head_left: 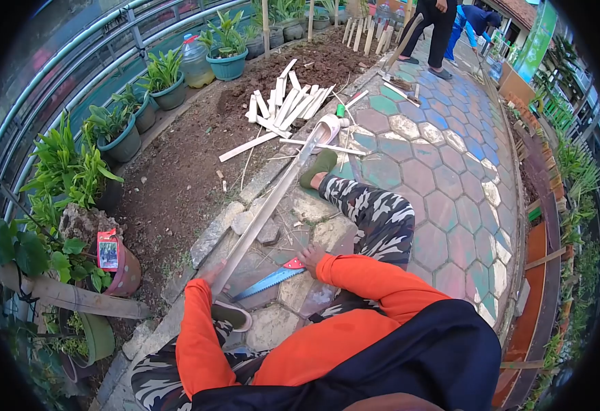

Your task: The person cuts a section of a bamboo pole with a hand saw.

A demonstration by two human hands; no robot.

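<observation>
A long pale wooden strip [262, 216] slants from my left hand up to a pinkish sandal [328, 127] by the soil's edge. My left hand [209, 272] is closed on the strip's near end. On the paving lies a saw with a blue blade [270, 282] and a red handle [293, 264]. My right hand [309, 258] is beside the red handle; whether its fingers grip it cannot be made out. Cut pale wood pieces [290, 103] are piled on the brown soil [163, 198].
Potted plants [227, 66] line the railing [81, 61] at the left. A red-green pot [123, 270] stands lower left. Hexagonal paving [451, 205] runs along the right. Two people [431, 31] are at the top right, one bending. A green cylinder [340, 110] lies near the wood pile.
</observation>
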